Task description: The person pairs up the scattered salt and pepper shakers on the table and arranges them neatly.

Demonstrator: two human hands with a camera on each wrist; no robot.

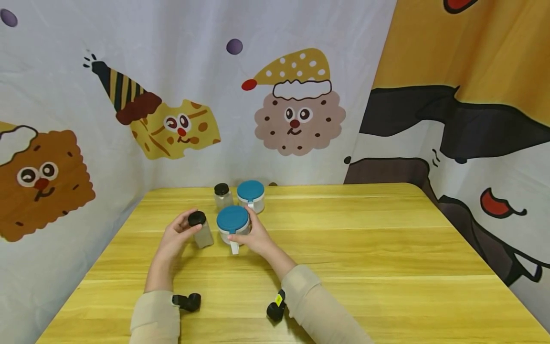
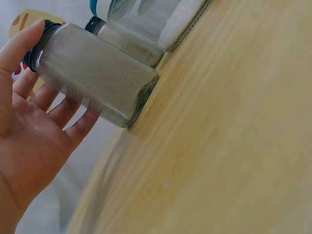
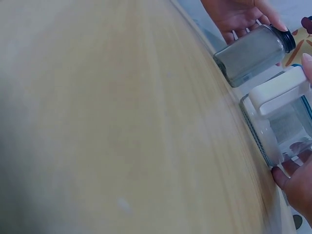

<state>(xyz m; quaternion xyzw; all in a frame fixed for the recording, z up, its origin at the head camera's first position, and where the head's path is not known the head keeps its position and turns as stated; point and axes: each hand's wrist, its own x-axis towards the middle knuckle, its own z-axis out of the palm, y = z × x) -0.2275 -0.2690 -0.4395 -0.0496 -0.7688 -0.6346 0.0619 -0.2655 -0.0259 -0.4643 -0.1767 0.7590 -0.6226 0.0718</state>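
A square glass spice jar (image 1: 204, 235) with a black lid, filled with grey-brown powder, is in my left hand (image 1: 176, 235). In the left wrist view, the thumb lies at the lid of this jar (image 2: 92, 68) and the fingers curl behind the glass; its base is down at the tabletop. Just to its right, my right hand (image 1: 259, 237) grips a clear seasoning pot (image 1: 233, 219) with a blue lid. The pot's white handle (image 3: 279, 91) faces toward me. Thumb and fingers span the pot's sides, and the right wrist view shows only part of that hand (image 3: 301, 187).
Behind the held containers stand a second black-lidded spice jar (image 1: 223, 197) and a second blue-lidded pot (image 1: 251, 193), close together. The wooden table (image 1: 365, 248) ends at a patterned curtain (image 1: 193, 43) along the back.
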